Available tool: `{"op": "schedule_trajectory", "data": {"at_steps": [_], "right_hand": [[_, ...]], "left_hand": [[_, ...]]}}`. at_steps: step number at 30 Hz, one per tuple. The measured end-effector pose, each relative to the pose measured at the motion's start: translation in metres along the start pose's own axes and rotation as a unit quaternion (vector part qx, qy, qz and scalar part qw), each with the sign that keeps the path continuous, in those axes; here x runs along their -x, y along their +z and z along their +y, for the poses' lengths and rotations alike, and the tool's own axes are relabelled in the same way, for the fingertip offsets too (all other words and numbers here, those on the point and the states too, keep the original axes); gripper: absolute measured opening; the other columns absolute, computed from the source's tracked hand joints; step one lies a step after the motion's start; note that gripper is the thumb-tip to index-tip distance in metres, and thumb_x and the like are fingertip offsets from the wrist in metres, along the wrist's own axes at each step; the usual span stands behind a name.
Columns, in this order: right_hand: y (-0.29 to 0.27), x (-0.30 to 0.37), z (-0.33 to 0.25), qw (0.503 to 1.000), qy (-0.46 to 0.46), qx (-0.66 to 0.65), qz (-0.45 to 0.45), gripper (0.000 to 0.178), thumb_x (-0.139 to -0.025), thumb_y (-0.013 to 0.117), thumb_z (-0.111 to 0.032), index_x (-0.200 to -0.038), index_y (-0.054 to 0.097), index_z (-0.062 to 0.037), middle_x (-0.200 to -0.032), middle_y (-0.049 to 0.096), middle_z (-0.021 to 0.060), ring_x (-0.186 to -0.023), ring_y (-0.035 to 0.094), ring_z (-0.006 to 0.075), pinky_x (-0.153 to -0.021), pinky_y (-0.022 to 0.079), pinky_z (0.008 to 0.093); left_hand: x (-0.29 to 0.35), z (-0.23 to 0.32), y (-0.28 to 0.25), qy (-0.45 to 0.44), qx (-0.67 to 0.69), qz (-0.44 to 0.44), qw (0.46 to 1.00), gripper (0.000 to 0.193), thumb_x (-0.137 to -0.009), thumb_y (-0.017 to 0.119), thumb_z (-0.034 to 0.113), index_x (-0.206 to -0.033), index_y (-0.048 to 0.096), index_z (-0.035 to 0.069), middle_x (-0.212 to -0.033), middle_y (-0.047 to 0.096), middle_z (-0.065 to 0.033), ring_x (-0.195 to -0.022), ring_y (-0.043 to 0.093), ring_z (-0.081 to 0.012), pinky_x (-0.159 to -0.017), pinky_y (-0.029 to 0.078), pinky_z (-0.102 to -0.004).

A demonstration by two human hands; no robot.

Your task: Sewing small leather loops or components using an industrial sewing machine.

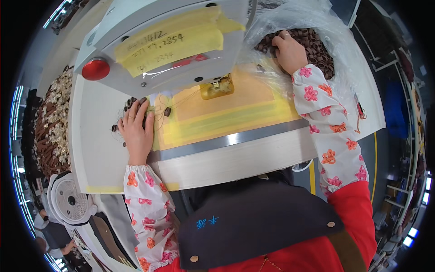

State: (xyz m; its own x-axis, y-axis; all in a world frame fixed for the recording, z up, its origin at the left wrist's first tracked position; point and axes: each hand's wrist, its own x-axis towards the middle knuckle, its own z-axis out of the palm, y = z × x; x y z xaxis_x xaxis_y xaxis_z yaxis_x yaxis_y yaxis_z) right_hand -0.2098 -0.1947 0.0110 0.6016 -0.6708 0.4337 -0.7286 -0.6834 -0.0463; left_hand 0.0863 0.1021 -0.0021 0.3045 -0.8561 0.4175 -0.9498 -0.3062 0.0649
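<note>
My left hand (137, 133) lies on the white tabletop left of the machine, fingers stretched out over a small cluster of dark brown loops (132, 100). Thin threads trail from these pieces. One more brown loop (167, 111) rests just right of my fingers. My right hand (290, 52) reaches into a clear plastic bag (312, 13) at the far right. Its fingers are bent down into a heap of small brown rolled loops (321, 52), and the fingertips are hidden. The sewing machine (158, 68) stands between my hands, with its needle area over a yellow plate opening (217, 87).
Yellow tape (222, 126) covers the work surface before the machine, edged by a metal strip (231, 138). A red knob (95, 69) juts from the machine's left. A white fan (71, 199) stands at lower left, below a brown and cream heap (54, 122). Another person (56, 233) is farther left.
</note>
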Motion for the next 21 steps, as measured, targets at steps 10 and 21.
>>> {"op": "schedule_trajectory", "data": {"at_steps": [10,21], "right_hand": [[0.001,0.003,-0.006,0.996,-0.066,-0.054,-0.008,0.02,-0.067,0.052,-0.001,-0.086,0.051,-0.0057,-0.09,0.052,0.0081,-0.081,0.056,0.0291,-0.067,0.046,0.0375],[-0.021,0.003,-0.005,0.983,-0.033,-0.172,-0.061,0.015,-0.069,0.057,-0.007,-0.082,0.054,-0.0027,-0.079,0.057,0.0112,-0.071,0.058,0.0273,-0.062,0.046,0.0363]], "left_hand": [[-0.029,0.035,-0.011,0.019,0.096,0.047,0.994,0.024,-0.077,0.056,0.007,-0.1,0.057,0.0,-0.106,0.053,-0.0173,-0.099,0.047,-0.0349,-0.085,0.036,-0.0428],[-0.049,0.119,0.039,0.022,0.221,0.017,0.975,0.025,-0.078,0.059,0.025,-0.078,0.057,0.0,-0.067,0.058,-0.0167,-0.06,0.055,-0.034,-0.055,0.043,-0.041]]}}
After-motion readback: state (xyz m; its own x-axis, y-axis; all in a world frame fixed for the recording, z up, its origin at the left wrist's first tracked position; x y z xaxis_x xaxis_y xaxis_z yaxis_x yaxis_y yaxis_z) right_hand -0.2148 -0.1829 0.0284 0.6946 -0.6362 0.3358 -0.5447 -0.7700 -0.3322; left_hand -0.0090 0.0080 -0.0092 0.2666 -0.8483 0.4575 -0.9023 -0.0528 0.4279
